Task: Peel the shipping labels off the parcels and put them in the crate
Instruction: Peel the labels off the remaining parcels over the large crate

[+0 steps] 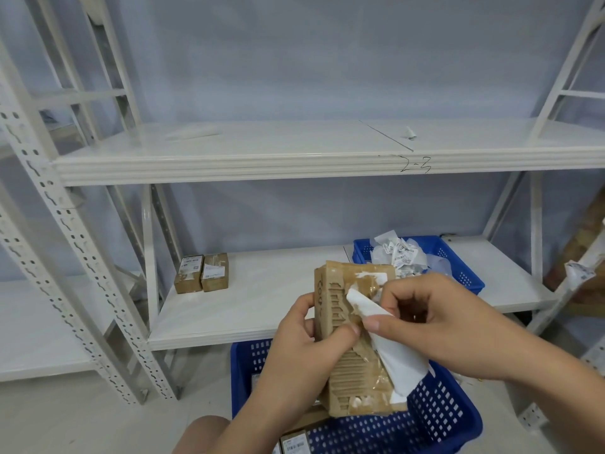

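Shelving rack (294,165): its lower shelf (262,306) is carrying a blue crate (465,276) of peeled labels (399,253) toward its back right, and two small parcels (201,273) near its left edge.
Second blue crate (425,421): sitting below the hands.
Parcel (347,371): the left hand (301,348) is gripping it above that crate.
Label (399,358): the right hand (442,322) is pinching it, half peeled.

brown parcel (350,339) upright, white label (393,348) half-peeled

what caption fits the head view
Left hand holds a cardboard parcel while the right hand peels its white label above a blue crate.
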